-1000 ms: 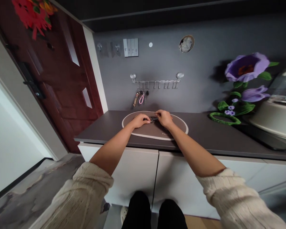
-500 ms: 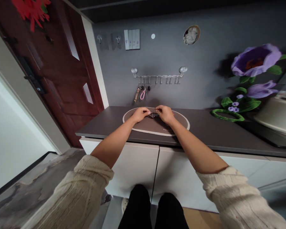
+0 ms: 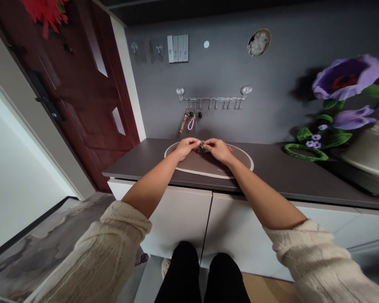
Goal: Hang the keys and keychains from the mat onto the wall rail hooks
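Observation:
Over the oval brown mat [image 3: 205, 166] with a pale rim, my two hands meet at a small bunch of keys [image 3: 201, 147]. My left hand [image 3: 187, 148] pinches it from the left between thumb and fingertips. From the other side, the thumb and fingers of my right hand [image 3: 219, 150] are closed on it too. The keys are small and partly covered by the fingers, so single keys cannot be told apart. A small red-orange item [image 3: 230, 148] shows just beyond my right hand on the mat.
A clear hook rail [image 3: 213, 99] on the grey wall holds several keys with a pink loop [image 3: 191, 123]. Purple artificial flowers [image 3: 347, 80] and a beige domed appliance [image 3: 369, 147] stand on the right of the dark countertop [image 3: 271, 172]. A dark red door [image 3: 78, 97] is at left.
My hands have come closer together and lifted slightly with the keys between them. The whole view has shifted a little.

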`<state>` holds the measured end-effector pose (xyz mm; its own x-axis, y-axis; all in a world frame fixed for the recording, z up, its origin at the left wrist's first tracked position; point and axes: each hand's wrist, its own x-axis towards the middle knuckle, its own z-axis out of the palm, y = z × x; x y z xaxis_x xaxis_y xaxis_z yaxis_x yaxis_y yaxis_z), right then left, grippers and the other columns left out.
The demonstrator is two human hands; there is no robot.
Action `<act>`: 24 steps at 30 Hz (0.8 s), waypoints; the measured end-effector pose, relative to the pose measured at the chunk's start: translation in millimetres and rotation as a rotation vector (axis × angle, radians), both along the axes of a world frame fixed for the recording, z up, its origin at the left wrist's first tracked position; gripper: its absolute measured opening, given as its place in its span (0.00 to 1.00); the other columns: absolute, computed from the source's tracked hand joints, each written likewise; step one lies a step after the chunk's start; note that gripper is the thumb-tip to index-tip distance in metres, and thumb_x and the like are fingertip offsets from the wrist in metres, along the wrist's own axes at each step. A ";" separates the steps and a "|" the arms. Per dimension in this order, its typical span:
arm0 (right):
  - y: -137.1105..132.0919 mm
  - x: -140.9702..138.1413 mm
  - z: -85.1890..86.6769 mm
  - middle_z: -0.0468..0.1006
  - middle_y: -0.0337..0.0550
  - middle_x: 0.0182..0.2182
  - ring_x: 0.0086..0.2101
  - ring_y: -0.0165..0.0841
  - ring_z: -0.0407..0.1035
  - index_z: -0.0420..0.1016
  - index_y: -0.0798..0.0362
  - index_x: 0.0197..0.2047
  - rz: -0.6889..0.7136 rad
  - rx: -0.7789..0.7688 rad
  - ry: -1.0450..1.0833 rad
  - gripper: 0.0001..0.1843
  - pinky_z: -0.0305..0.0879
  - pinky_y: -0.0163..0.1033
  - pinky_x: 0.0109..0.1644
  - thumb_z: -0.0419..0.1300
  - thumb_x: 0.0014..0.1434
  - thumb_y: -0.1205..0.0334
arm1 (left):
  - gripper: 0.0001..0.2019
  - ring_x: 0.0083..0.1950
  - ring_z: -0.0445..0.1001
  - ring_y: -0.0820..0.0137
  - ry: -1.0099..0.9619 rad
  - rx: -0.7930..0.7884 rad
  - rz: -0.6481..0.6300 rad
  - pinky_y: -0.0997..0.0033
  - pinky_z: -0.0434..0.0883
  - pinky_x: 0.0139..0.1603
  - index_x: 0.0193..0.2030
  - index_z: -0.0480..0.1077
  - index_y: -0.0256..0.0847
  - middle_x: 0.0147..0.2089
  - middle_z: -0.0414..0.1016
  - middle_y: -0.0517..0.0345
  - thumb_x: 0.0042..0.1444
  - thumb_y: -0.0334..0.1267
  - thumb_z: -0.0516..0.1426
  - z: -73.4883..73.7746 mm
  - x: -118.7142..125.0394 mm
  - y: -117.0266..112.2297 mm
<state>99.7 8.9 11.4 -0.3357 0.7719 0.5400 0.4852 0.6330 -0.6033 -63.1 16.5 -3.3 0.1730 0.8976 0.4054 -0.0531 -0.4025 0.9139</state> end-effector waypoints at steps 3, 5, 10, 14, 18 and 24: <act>1.9 -0.4 -1.0 0.75 0.43 0.29 0.29 0.28 0.66 0.73 0.57 0.32 0.017 -0.016 0.050 0.14 0.60 0.34 0.37 0.55 0.49 0.54 | 0.15 0.33 0.68 0.75 -0.048 -0.063 -0.039 0.70 0.63 0.42 0.34 0.70 0.34 0.32 0.73 0.55 0.41 0.41 0.61 0.0 0.6 0.3; 3.4 -0.8 -1.6 0.75 0.42 0.28 0.29 0.28 0.65 0.73 0.57 0.31 0.028 -0.032 0.082 0.15 0.60 0.34 0.36 0.55 0.49 0.53 | 0.14 0.33 0.68 0.76 -0.068 -0.097 -0.055 0.71 0.63 0.41 0.33 0.70 0.34 0.32 0.73 0.56 0.41 0.41 0.61 -0.2 0.8 0.8; 6.2 -1.9 -3.2 0.74 0.42 0.27 0.27 0.27 0.65 0.71 0.57 0.30 0.057 -0.094 0.189 0.14 0.61 0.34 0.36 0.56 0.47 0.53 | 0.14 0.33 0.69 0.75 -0.063 -0.102 -0.062 0.72 0.63 0.38 0.34 0.70 0.35 0.32 0.73 0.56 0.41 0.42 0.60 -2.0 0.0 3.6; 7.4 -1.7 -4.1 0.73 0.40 0.26 0.28 0.27 0.64 0.69 0.57 0.29 0.056 -0.107 0.230 0.12 0.61 0.34 0.36 0.56 0.48 0.56 | 0.16 0.33 0.69 0.74 -0.031 -0.073 -0.070 0.71 0.63 0.39 0.36 0.71 0.35 0.33 0.74 0.55 0.41 0.43 0.60 -3.1 0.0 3.3; 8.8 -0.2 -3.8 0.71 0.39 0.26 0.28 0.27 0.64 0.68 0.56 0.28 0.036 -0.082 0.226 0.09 0.60 0.33 0.35 0.54 0.48 0.59 | 0.17 0.35 0.69 0.73 -0.030 -0.026 -0.052 0.70 0.63 0.41 0.36 0.71 0.34 0.36 0.74 0.53 0.40 0.42 0.61 -3.2 1.5 1.6; 14.3 3.3 -4.0 0.69 0.38 0.24 0.27 0.27 0.62 0.66 0.55 0.27 0.003 -0.012 0.209 0.09 0.59 0.33 0.33 0.52 0.48 0.58 | 0.16 0.36 0.68 0.73 0.036 0.023 0.061 0.70 0.64 0.41 0.38 0.71 0.34 0.37 0.74 0.52 0.43 0.42 0.59 -2.5 4.0 0.3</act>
<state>103.0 23.2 7.3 -0.2198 0.7777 0.5890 0.3470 0.6266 -0.6979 -59.1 16.9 -5.8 0.1333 0.8976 0.4203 0.0051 -0.4247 0.9053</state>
